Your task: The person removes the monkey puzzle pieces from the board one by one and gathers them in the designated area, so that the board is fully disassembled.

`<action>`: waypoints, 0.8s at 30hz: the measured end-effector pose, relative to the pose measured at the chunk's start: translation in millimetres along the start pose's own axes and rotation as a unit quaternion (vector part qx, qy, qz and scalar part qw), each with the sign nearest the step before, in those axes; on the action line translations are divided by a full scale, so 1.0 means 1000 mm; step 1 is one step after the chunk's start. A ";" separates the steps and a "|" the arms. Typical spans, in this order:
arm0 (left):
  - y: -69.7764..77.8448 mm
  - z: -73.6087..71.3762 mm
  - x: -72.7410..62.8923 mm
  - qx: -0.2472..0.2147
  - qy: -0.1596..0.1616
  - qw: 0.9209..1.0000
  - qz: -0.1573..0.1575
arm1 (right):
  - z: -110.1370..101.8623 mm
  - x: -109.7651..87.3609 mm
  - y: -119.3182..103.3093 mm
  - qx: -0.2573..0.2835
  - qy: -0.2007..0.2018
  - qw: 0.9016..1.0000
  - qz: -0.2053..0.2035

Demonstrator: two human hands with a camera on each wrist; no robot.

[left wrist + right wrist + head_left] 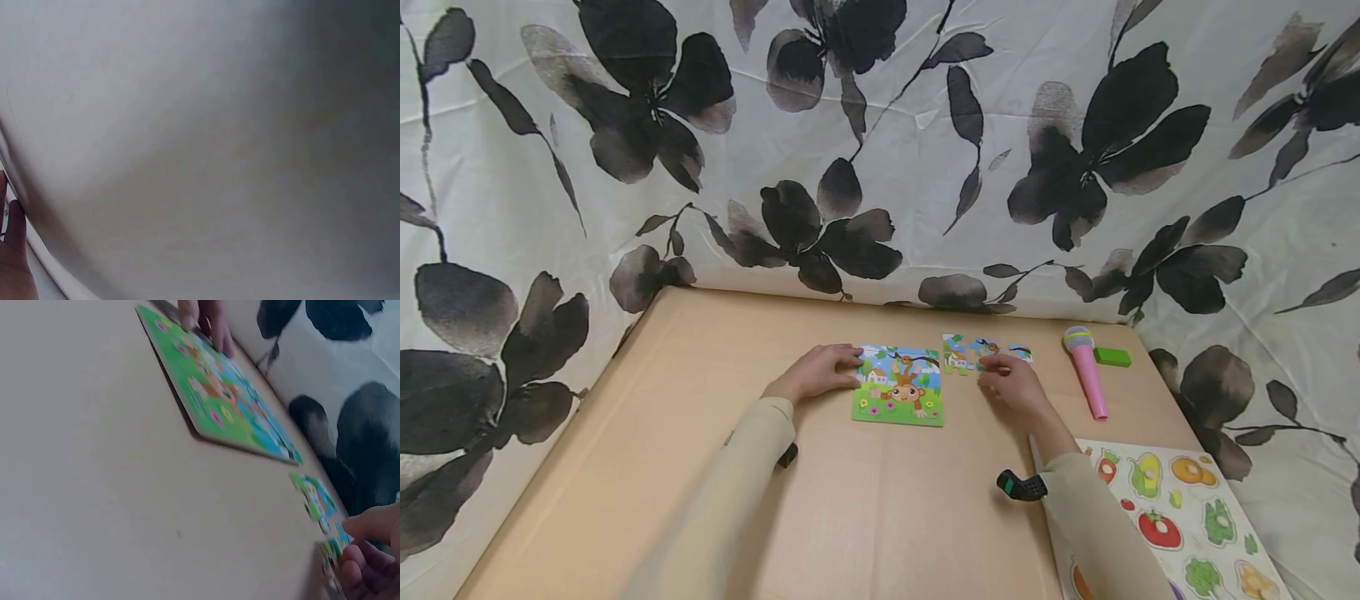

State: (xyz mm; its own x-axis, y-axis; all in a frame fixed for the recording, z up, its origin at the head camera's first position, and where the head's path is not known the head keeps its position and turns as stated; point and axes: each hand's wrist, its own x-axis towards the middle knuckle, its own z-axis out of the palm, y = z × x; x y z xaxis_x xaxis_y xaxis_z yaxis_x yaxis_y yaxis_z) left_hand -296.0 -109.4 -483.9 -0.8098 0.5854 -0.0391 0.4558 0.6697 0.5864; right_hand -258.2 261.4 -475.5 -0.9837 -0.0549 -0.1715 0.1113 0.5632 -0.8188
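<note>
In the head view, a square jigsaw puzzle (898,396) with a monkey picture lies flat on the table. My left hand (820,372) rests its fingertips on the puzzle's left edge; the right wrist view also catches those fingers (215,328) at the board. To the right of the board are several loose puzzle pieces (955,354), partly covered by my right hand (1017,387). That hand pinches one puzzle piece (328,556) between thumb and fingers, blurred in the right wrist view. Mostly blurred pale surface fills the left wrist view.
A pink toy microphone (1088,379) lies right of the pieces, beside a green block (1112,357). Under my right forearm is a white sheet (1225,567) of vegetable pictures. Flower-printed cloth (917,167) hangs behind the tan table (865,508).
</note>
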 end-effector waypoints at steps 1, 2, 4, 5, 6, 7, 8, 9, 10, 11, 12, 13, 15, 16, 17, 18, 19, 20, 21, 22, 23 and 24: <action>0.000 0.000 0.000 -0.001 0.000 1.000 -0.001 | 0.003 -0.001 -0.004 0.004 -0.008 1.000 -0.002; 0.000 0.000 0.000 -0.002 0.000 1.000 -0.002 | 0.006 -0.002 -0.008 0.007 -0.017 1.000 -0.007; -0.001 0.000 0.000 -0.003 0.001 1.000 -0.002 | 0.015 -0.003 -0.016 0.015 -0.033 0.999 -0.015; -0.001 0.000 0.000 -0.003 0.001 1.000 -0.002 | 0.020 -0.003 -0.020 0.019 -0.042 0.999 -0.021; -0.001 0.000 -0.001 -0.004 0.001 1.000 -0.003 | 0.025 -0.004 -0.023 0.025 -0.051 0.998 -0.026; 0.000 0.000 -0.001 -0.003 0.002 1.000 -0.001 | 0.031 -0.005 -0.028 0.033 -0.059 0.997 -0.030; 0.000 0.000 -0.001 -0.003 0.002 1.000 -0.001 | 0.036 -0.005 -0.031 0.038 -0.066 0.996 -0.036; 0.000 -0.001 -0.002 -0.004 0.001 1.000 -0.002 | 0.041 -0.004 -0.034 0.046 -0.072 0.996 -0.038; 0.001 -0.001 -0.002 -0.004 0.000 1.000 -0.003 | 0.046 -0.004 -0.037 0.051 -0.076 0.995 -0.039; 0.001 -0.001 -0.002 -0.004 0.000 1.000 -0.003 | 0.050 -0.004 -0.039 0.056 -0.081 0.994 -0.039; 0.001 -0.001 -0.002 -0.004 0.000 1.000 -0.004 | 0.054 -0.004 -0.040 0.055 -0.084 0.994 -0.043; 0.001 -0.001 -0.002 -0.003 0.000 1.000 -0.004 | 0.058 -0.004 -0.042 0.048 -0.083 0.994 -0.046; 0.001 -0.001 -0.002 -0.002 0.001 1.000 -0.002 | 0.064 -0.003 -0.043 0.030 -0.078 0.995 -0.047; 0.001 -0.001 -0.002 -0.001 0.002 1.000 0.000 | 0.066 -0.001 -0.042 0.017 -0.074 0.996 -0.048; 0.001 -0.001 -0.002 0.000 0.003 1.000 0.002 | 0.069 -0.001 -0.042 0.001 -0.069 0.996 -0.051; 0.001 -0.001 -0.002 0.001 0.003 1.000 0.002 | 0.071 0.000 -0.041 -0.015 -0.064 0.996 -0.055; 0.001 0.000 -0.002 0.001 0.003 1.000 0.002 | 0.073 0.000 -0.040 -0.028 -0.059 0.996 -0.056; 0.001 -0.001 -0.002 0.000 0.003 1.000 0.004 | 0.074 0.001 -0.039 -0.040 -0.055 0.996 -0.060; 0.001 -0.001 -0.002 0.000 0.002 1.000 0.002 | 0.075 0.001 -0.037 -0.052 -0.050 0.995 -0.065; 0.001 -0.001 -0.002 0.000 0.002 1.000 0.002 | 0.076 0.002 -0.036 -0.065 -0.045 0.994 -0.073; 0.001 -0.001 -0.002 0.001 0.002 1.000 0.002 | 0.077 0.002 -0.036 -0.077 -0.042 0.993 -0.082; 0.001 -0.001 -0.002 0.001 0.002 1.000 0.003 | 0.077 0.002 -0.035 -0.087 -0.041 0.991 -0.091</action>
State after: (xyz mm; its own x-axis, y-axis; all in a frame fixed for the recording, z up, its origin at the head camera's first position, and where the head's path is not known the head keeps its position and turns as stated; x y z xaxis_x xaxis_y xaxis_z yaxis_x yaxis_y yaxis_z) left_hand -293.8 -110.5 -482.4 -0.8090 0.5869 -0.0324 0.4607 0.6672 0.5853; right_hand -253.6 178.0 -489.5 -0.9694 -0.2320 -0.0799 -0.1003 0.6716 -0.7341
